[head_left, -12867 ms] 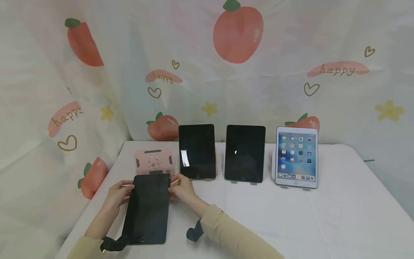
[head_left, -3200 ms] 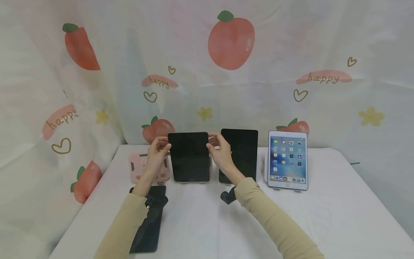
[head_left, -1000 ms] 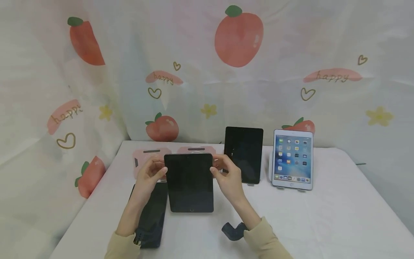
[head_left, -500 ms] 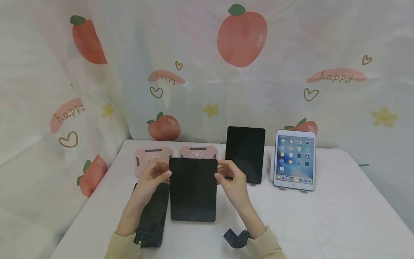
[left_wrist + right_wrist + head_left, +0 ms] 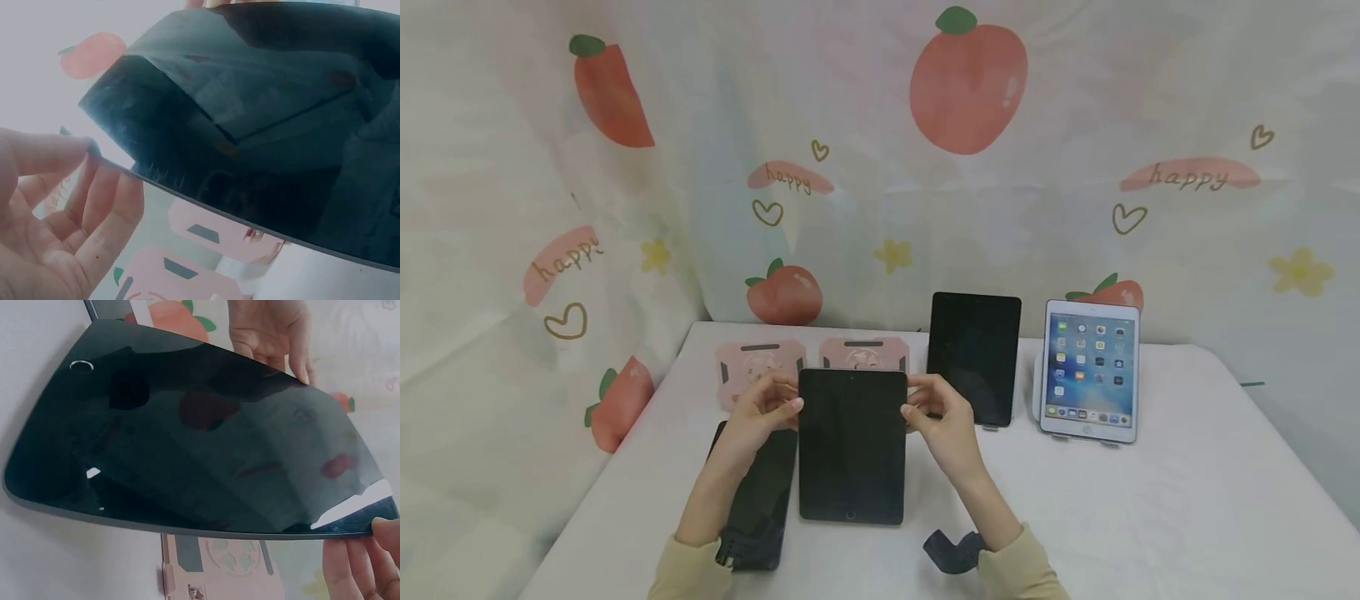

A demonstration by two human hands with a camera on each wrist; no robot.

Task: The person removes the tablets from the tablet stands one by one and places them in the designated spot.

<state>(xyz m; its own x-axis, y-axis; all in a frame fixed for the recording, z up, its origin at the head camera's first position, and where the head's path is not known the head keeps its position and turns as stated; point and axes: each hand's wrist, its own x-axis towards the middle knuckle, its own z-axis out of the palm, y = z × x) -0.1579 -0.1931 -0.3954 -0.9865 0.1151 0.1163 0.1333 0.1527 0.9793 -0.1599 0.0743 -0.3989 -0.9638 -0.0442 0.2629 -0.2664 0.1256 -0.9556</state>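
Both hands hold a black tablet (image 5: 852, 450) by the upper part of its two long sides, its dark screen and round home button facing the head camera. At its left edge, the left hand (image 5: 752, 429) pinches it between thumb and fingers. Opposite, the right hand (image 5: 947, 429) does the same, and the thumb shows on the rim in the right wrist view. Whether the lower edge touches the table cannot be told. Another black tablet (image 5: 767, 496) lies on the table, partly hidden by the left forearm. Behind the hands are two pink stands (image 5: 760, 348) (image 5: 863, 343), partly covered.
A third black tablet (image 5: 976, 358) leans on a stand right of the pink ones. Farther right, a white tablet (image 5: 1090, 371) with a lit-looking icon screen leans on a pale stand. The white tabletop (image 5: 1150, 500) ends at a fruit-print curtain (image 5: 1030, 225).
The first tablet, held at the left earlier, now lies on the table. The second was lifted off its pink stand and brought nearer the person, uncovering that stand. Lately it moved down slightly.
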